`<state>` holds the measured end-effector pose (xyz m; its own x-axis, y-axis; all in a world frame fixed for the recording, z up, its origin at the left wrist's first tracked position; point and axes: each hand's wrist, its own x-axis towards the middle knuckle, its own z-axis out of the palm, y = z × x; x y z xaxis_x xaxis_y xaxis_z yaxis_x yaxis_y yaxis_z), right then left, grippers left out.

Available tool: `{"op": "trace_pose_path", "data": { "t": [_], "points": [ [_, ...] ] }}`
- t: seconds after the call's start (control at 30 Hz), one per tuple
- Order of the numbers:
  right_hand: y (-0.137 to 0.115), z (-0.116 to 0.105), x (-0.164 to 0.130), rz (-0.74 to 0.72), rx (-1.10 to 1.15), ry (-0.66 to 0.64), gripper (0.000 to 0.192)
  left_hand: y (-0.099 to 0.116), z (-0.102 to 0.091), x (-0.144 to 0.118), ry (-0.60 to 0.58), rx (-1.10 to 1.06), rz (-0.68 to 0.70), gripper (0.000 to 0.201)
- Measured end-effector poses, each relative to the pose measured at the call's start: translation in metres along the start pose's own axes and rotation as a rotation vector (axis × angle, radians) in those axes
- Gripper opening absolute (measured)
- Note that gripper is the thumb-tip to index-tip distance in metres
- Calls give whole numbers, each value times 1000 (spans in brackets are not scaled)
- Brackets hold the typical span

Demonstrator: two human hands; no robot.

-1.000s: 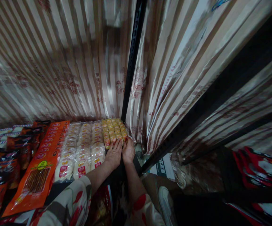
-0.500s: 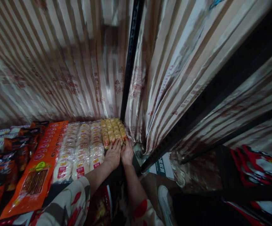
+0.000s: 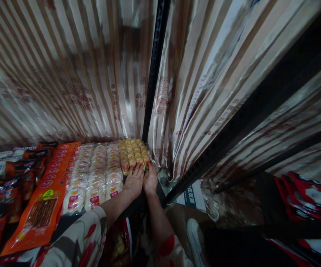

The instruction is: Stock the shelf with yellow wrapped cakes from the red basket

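Observation:
My left hand (image 3: 133,182) and my right hand (image 3: 150,180) lie side by side at the front end of a row of small yellow snack packets (image 3: 133,155) on a shelf. The fingers of both hands press flat against the nearest packets, spread a little, not wrapped around any of them. To the left of the yellow row lie rows of clear packets with pale round cakes (image 3: 96,174). Both forearms wear sleeves with a red flower print.
Orange snack bags (image 3: 44,200) and dark orange bags (image 3: 2,193) lie further left on the shelf. A black shelf upright (image 3: 153,70) rises behind the yellow packets, with striped shiny sheeting (image 3: 66,74) all around. Red bags (image 3: 310,196) sit at the right; a white shoe (image 3: 195,237) is below.
Both hands stay at the front of the yellow packets, shifted only slightly. The view has moved a little.

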<state>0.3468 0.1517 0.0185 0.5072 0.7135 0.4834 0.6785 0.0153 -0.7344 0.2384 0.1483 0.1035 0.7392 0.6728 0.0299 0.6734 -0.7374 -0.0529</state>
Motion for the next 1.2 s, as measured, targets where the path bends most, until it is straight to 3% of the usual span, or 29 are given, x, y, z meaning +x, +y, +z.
{"op": "trace_pose_path", "data": {
  "t": [0.2,0.33,0.43,0.7,0.9,1.03,1.13,1.2],
  "points": [
    [9,4,0,-18,60,48,50,1,2,1,39,5,-3,52],
    [3,-3,-2,6,87,35,48,4,4,-3,148,12,10,48],
    [-7,-14,-6,27,82,34,45,10,6,-11,222,-25,14,45],
    [-54,-50,-34,53,27,-62,42,28,15,-51,248,-324,-11,46],
    [-91,-62,-86,4,33,-192,29,28,23,-113,355,-507,45,45],
    [-109,-56,-141,-73,13,-343,22,21,33,-175,273,-534,8,40],
    [-115,-43,-185,-79,4,-517,24,13,52,-224,207,-520,-31,46],
    [-115,-31,-211,-44,-50,-764,27,6,69,-251,161,-487,-77,44]
  ]
}}
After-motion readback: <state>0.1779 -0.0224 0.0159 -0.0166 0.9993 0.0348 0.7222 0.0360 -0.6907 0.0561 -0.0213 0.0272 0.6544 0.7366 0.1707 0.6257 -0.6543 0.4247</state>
